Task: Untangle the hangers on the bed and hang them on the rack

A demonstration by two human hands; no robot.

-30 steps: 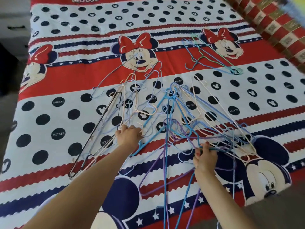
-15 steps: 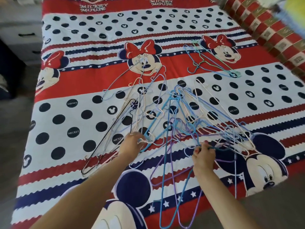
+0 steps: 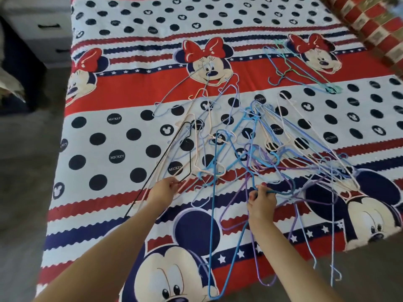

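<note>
A tangled heap of thin wire hangers [image 3: 250, 149] in blue, purple, cream and black lies across the middle of the bed [image 3: 109, 136]. My left hand [image 3: 163, 189] pinches the lower corner of a black hanger [image 3: 174, 158] together with cream ones at the heap's left edge. My right hand [image 3: 260, 200] is closed around a bundle of blue and purple hangers [image 3: 231, 214], some of which hang over the bed's near edge. A separate small cluster of blue and green hangers [image 3: 298, 68] rests farther back on the right. No rack is in view.
The bed carries a red, white and navy cartoon-mouse cover. A grey drawer unit [image 3: 43, 29] stands at the far left beside the bed. A red checked cushion or blanket [image 3: 375, 27] lies along the far right. Grey floor [image 3: 21, 192] borders the bed on the left and front.
My left hand has slid left and down from the heap's middle to the black hanger's corner. The right hand keeps its hold, and more hangers now dangle over the near edge.
</note>
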